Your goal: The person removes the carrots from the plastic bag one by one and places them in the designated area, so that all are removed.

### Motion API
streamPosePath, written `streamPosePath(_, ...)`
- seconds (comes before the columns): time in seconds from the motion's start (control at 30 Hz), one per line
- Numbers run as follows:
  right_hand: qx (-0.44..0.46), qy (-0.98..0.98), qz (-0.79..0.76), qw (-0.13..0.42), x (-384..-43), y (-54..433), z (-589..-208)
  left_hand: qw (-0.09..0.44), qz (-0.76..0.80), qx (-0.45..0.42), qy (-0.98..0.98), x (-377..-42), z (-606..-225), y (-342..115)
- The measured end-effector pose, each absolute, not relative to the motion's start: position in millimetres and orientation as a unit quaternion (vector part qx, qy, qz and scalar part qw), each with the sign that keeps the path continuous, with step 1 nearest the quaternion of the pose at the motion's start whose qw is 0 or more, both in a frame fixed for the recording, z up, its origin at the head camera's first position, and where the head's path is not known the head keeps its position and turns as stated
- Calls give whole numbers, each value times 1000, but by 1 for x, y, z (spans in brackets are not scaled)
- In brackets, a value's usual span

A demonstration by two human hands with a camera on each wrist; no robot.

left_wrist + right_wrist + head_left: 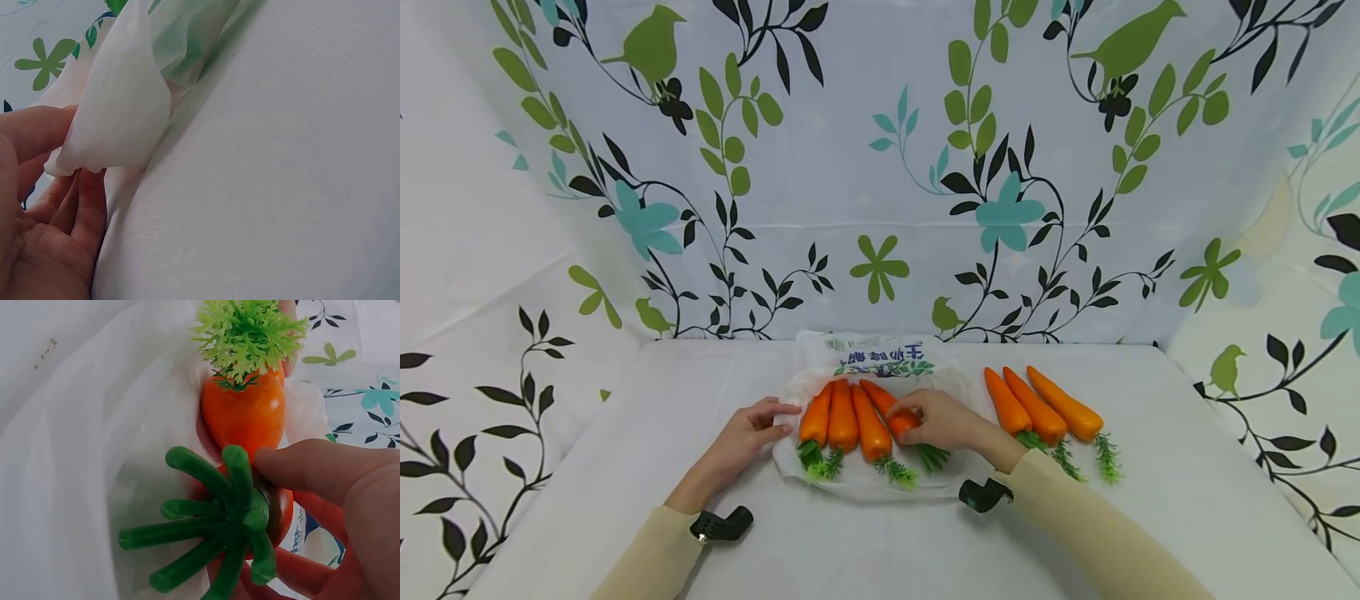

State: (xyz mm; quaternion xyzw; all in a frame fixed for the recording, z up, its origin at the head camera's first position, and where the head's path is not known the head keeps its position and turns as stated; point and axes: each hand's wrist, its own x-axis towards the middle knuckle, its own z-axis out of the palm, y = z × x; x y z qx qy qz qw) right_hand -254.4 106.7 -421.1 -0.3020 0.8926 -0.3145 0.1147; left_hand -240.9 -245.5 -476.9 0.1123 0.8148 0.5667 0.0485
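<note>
A toy carrot [877, 396] with a cut green stem top [206, 528] lies on a white plastic bag [880, 487]. My right hand [943, 421] grips this carrot near its thick end, with the thumb on its near side in the right wrist view. Three more carrots [842, 418] lie side by side on the bag to its left, their leafy ends toward me. At the bag's left edge is my left hand [745, 437]; in the left wrist view its thumb and fingers pinch the plastic [122, 112].
Three further carrots [1036, 408] lie slanted on the white table [865, 558], right of the bag and beyond my right wrist. Behind the table hangs a white cloth [820, 275] printed with leaves, birds and flowers. Each wrist wears a black device [722, 525].
</note>
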Motion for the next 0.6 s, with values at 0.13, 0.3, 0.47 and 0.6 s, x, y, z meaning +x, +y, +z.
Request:
streamPosePath(0.13, -298, 891, -323, 112, -253, 110, -422, 47, 566, 112, 816, -240, -477, -245)
streamPosePath(0.3, -295, 888, -334, 110, -252, 115, -423, 41, 559, 115, 820, -240, -477, -245)
streamPosePath(0.47, -289, 886, -344, 114, -252, 118, -426, 45, 553, 114, 824, -240, -478, -245)
streamPosePath(0.6, -282, 884, -353, 116, -252, 120, -427, 45, 553, 114, 824, -239, -477, -245)
